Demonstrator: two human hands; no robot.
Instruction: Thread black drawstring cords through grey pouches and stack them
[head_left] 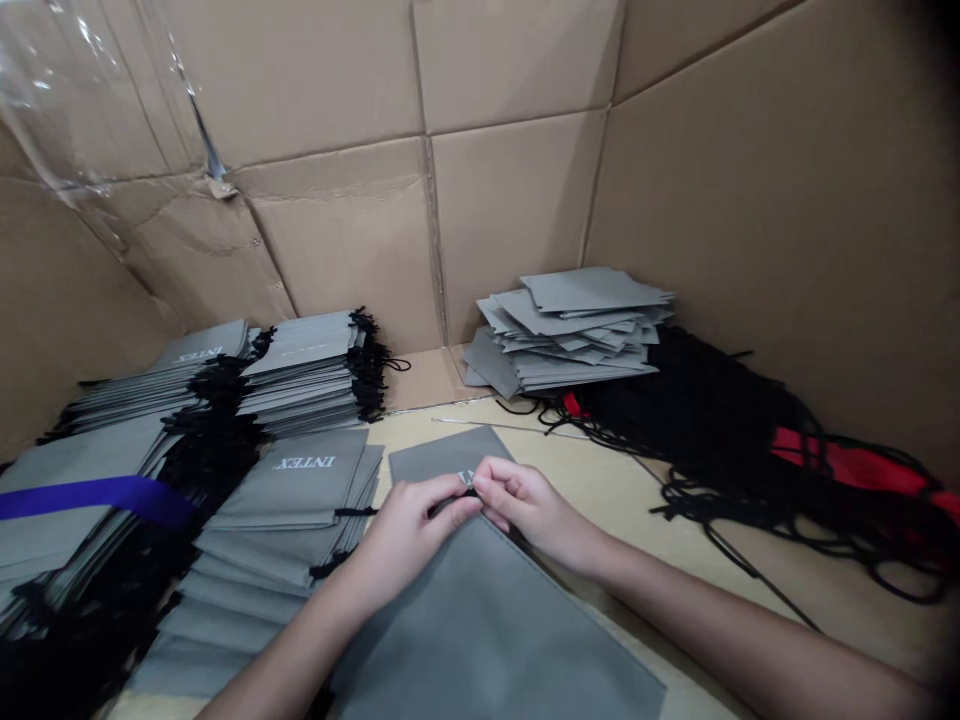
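Note:
A grey fabric drawstring bag (495, 620) slants up from the bottom edge, its top corner pinched between the thumb and finger of my left hand (416, 525). Facing it, my right hand (525, 500) is closed with its fingertips at the same corner. A small dark bit that looks like black cord (470, 491) shows between the two hands; its ends are hidden by the fingers. Just behind them another flat grey bag (439, 455) lies on the pale table, its white lettering partly covered by my fingers.
Stacks of grey bags with black cords, several marked INTEX, stand at left (300, 370), one under a blue strap (97, 497). Loose grey bags (592, 290) are piled at the back. Black cords (697, 420) with red pieces (840, 462) lie right. Cardboard walls (517, 200) enclose the table.

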